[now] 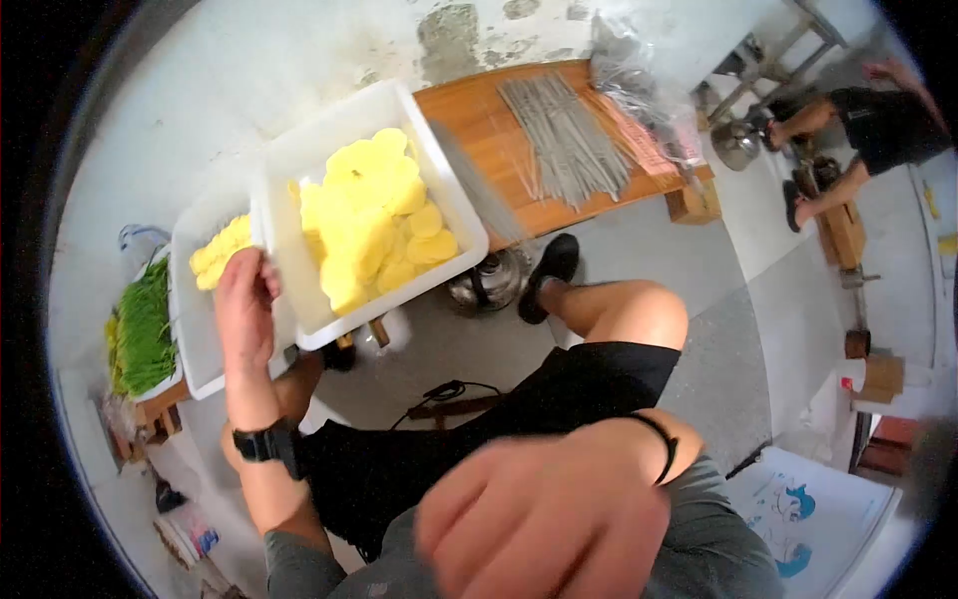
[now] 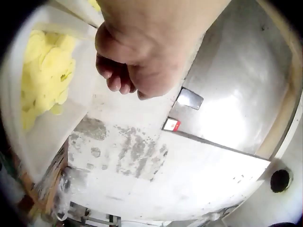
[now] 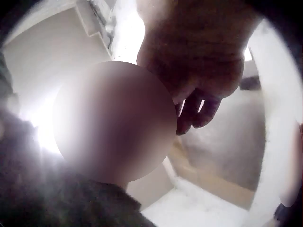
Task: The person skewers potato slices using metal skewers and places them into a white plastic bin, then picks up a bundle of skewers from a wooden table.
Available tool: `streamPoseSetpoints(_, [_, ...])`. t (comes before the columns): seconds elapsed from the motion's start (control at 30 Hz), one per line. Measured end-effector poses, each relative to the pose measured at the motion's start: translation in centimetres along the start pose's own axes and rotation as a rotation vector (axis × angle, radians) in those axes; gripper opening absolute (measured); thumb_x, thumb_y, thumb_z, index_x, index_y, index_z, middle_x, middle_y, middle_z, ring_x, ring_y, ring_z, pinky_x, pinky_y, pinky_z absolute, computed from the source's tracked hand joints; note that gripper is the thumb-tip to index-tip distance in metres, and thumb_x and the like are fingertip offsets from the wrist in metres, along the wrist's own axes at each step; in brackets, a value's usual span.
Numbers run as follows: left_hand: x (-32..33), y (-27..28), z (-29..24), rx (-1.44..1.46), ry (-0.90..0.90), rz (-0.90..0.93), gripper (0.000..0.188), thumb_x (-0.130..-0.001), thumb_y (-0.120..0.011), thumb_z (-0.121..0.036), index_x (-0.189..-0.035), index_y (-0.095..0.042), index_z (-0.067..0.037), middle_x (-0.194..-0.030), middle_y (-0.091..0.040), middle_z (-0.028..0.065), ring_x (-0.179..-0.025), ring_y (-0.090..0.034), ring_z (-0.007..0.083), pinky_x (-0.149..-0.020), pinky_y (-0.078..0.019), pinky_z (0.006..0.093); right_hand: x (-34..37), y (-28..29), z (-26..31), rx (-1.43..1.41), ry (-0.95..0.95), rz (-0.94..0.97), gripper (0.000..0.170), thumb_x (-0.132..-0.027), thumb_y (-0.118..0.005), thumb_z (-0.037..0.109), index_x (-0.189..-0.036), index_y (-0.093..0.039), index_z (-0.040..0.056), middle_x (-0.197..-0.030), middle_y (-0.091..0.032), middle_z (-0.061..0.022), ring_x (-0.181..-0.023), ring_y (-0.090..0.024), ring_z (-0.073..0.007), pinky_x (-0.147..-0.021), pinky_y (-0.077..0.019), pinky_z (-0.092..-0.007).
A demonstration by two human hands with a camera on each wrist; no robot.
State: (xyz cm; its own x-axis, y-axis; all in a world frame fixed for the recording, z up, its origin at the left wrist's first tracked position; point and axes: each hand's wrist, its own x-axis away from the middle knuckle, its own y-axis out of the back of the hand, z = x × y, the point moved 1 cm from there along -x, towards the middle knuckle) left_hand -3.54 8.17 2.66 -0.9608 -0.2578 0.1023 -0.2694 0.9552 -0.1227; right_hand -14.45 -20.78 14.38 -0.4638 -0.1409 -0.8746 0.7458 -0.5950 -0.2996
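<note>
My left hand (image 1: 247,309) hovers over the narrow white tub (image 1: 205,364), its fingers loosely curled near a row of yellow slices (image 1: 222,252). In the left wrist view nothing shows between those fingers (image 2: 113,81). Beside that tub, a larger white tub (image 1: 464,245) holds a heap of thin, round yellow slices (image 1: 364,215). My right hand (image 1: 544,514) is raised close to the head camera, blurred, with its back showing. Seen from the right wrist, its fingers (image 3: 204,113) are bent, with light between them, and hold nothing visible.
Green stalks (image 1: 147,324) lie left of the tubs. A bundle of thin grey sticks (image 1: 564,135) and a clear plastic bag (image 1: 639,60) rest on the wooden table (image 1: 464,105). A metal kettle (image 1: 486,285) stands below it. Another person (image 1: 868,125) is at the upper right.
</note>
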Motion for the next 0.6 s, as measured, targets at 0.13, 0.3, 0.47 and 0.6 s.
streamPoseSetpoints(0.13, [-1.3,-2.8,1.5,-0.226,0.069,0.100,0.018,-0.092,-0.057,-0.019,-0.097,-0.059,-0.002,-0.074,-0.054,-0.0001,-0.065,-0.050,0.0104,-0.061,-0.0415,0.0251,2.5,11.0,-1.4,0.690,-1.068,-0.329,0.015,-0.087,-0.055,0.010,-0.090,-0.063,-0.0020,-0.076,-0.063,-0.0071,-0.068,-0.058,-0.0134,-0.062,-0.0466,-0.0275])
streamPoseSetpoints(0.3, [-4.9,-3.9,5.7,-0.337,0.284,0.020,0.016,-0.090,-0.056,-0.018,-0.086,-0.056,-0.002,-0.071,-0.055,0.0018,-0.059,-0.050,0.0102,-0.055,-0.0410,0.0251,10.4,27.5,-11.5,1.520,-1.382,-0.214,0.032,-0.085,-0.060,0.024,-0.106,-0.063,0.0008,-0.096,-0.067,-0.0212,-0.091,-0.064,-0.0337,-0.081,-0.0501,-0.0415])
streamPoseSetpoints(0.47, [-5.4,-2.9,8.0,-0.366,0.428,0.044,0.018,-0.090,-0.055,-0.018,-0.084,-0.054,-0.001,-0.073,-0.056,0.0039,-0.059,-0.052,0.0112,-0.051,-0.0415,0.0249,14.3,29.0,-17.1,1.665,-1.400,-0.072,0.034,-0.084,-0.061,0.029,-0.104,-0.062,0.0014,-0.102,-0.065,-0.0228,-0.097,-0.062,-0.0372,-0.086,-0.0493,-0.0463])
streamPoseSetpoints(0.6, [-4.7,-2.3,8.0,-0.309,0.459,0.034,0.017,-0.092,-0.053,-0.019,-0.091,-0.055,-0.002,-0.077,-0.057,0.0044,-0.062,-0.054,0.0129,-0.056,-0.0445,0.0248,15.3,30.8,-19.0,1.792,-1.434,0.063,0.024,-0.087,-0.054,0.020,-0.099,-0.064,0.0017,-0.102,-0.065,-0.0226,-0.098,-0.063,-0.0360,-0.083,-0.0509,-0.0461])
